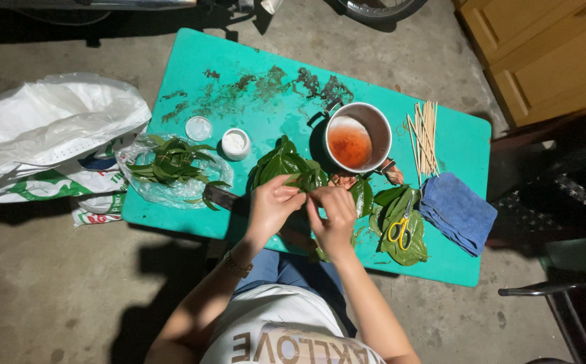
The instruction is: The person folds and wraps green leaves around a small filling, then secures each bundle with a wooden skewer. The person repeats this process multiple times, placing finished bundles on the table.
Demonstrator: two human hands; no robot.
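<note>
On the turquoise table (pixel 239 61), between the clear bag of leaves (pixel 172 168) and the metal pot (pixel 358 138) of reddish liquid, your work sits at the near edge, in front of a pile of green leaves (pixel 286 167). Your left hand (pixel 271 205) and right hand (pixel 333 214) meet there, fingertips pinched narrow on one folded leaf (pixel 304 180). It looks light, limp and easily torn, so grip its edges gently rather than its middle.

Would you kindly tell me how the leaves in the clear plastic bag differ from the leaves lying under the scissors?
The bagged leaves are narrow, dark and tangled inside a clear plastic bag; the leaves under the yellow-handled scissors are broad, brighter and lie flat on the bare table. Both are green and sit near the table's front edge.
</note>
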